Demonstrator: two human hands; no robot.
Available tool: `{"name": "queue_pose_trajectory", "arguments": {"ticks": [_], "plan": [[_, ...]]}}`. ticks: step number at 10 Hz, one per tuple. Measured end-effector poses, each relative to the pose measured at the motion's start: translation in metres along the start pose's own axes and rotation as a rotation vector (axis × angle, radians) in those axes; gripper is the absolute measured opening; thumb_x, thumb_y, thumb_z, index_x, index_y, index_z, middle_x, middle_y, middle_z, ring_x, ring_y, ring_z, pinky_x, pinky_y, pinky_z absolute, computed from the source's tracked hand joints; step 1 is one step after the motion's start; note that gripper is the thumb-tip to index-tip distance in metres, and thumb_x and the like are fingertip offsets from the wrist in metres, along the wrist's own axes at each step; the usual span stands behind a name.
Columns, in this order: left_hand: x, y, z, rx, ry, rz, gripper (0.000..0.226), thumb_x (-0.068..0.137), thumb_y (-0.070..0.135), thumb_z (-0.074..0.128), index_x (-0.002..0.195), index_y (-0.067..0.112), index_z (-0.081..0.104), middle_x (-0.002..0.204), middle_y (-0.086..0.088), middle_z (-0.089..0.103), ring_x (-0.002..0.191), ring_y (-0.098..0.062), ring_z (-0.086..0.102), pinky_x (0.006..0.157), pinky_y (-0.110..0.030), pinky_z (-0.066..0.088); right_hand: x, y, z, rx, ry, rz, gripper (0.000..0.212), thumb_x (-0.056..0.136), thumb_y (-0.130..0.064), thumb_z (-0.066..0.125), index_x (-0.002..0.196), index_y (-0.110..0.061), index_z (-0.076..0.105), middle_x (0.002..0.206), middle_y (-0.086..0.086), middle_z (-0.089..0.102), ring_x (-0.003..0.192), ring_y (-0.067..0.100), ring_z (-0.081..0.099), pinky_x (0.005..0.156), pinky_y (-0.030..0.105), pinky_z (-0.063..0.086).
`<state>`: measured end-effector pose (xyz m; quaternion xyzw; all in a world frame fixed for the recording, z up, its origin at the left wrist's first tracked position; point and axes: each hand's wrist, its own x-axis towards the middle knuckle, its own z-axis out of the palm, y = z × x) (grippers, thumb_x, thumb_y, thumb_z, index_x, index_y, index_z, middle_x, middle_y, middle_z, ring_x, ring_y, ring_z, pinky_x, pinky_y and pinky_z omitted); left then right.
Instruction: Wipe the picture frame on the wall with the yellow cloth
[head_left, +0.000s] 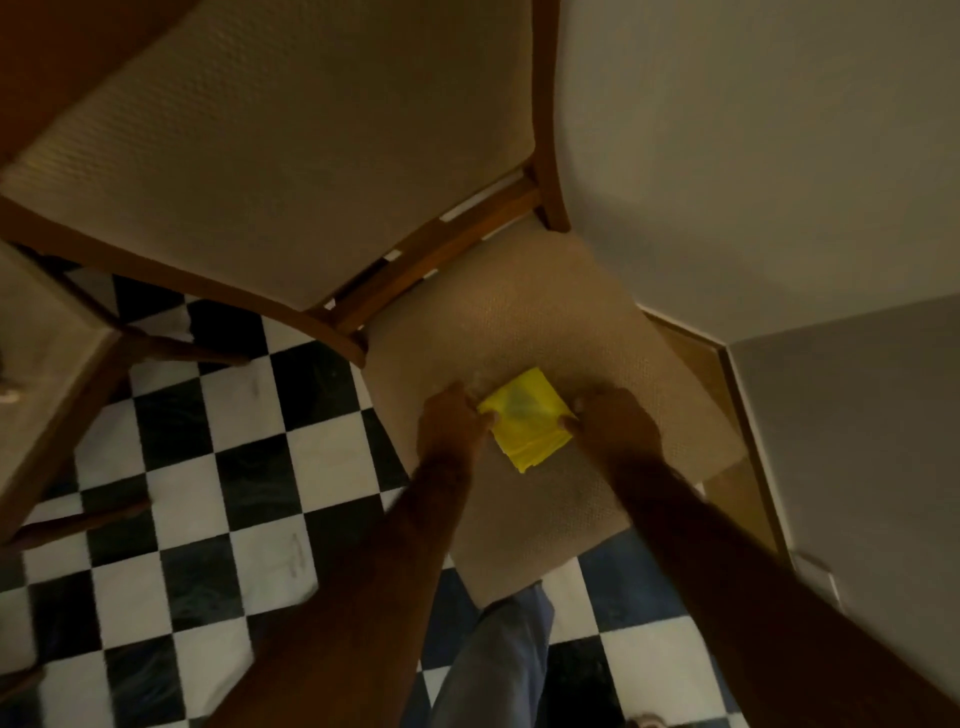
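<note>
The step in hand appeared to be the pick-up — the wiping had not begun. The cloth (525, 415), folded square, lay on the chair (545, 322) seat, close to the wall (753, 156). Both arms reached forward and down. The left hand (451, 423) pinched the cloth's left edge, thumb on top; the right hand (613, 425) pinched its right corner likewise. No frame was in view (presumably higher on the wall). Next move, as judged: lift the cloth clear and raise it to the frame — the grip would need gathering into one hand
</note>
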<state>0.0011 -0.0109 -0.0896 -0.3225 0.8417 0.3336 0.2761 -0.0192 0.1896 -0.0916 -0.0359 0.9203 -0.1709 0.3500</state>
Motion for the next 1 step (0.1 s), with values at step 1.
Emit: {"name": "queue_pose_trajectory", "arguments": {"ticks": [1], "plan": [[-0.0080, 0.0072, -0.0049, 0.449, 0.102, 0.224, 0.068, 0.089, 0.038, 0.071, 0.147, 0.013, 0.044, 0.147, -0.012, 0.051, 0.132, -0.028, 0.053, 0.103, -0.041, 0.049, -0.0065, 0.0004, -0.0045, -0.216, 0.121, -0.048, 0.066, 0.096, -0.046, 0.055, 0.152, -0.014, 0.041, 0.161, 0.016, 0.038, 0.149, 0.036, 0.036, 0.116, 0.049, 0.039]]}}
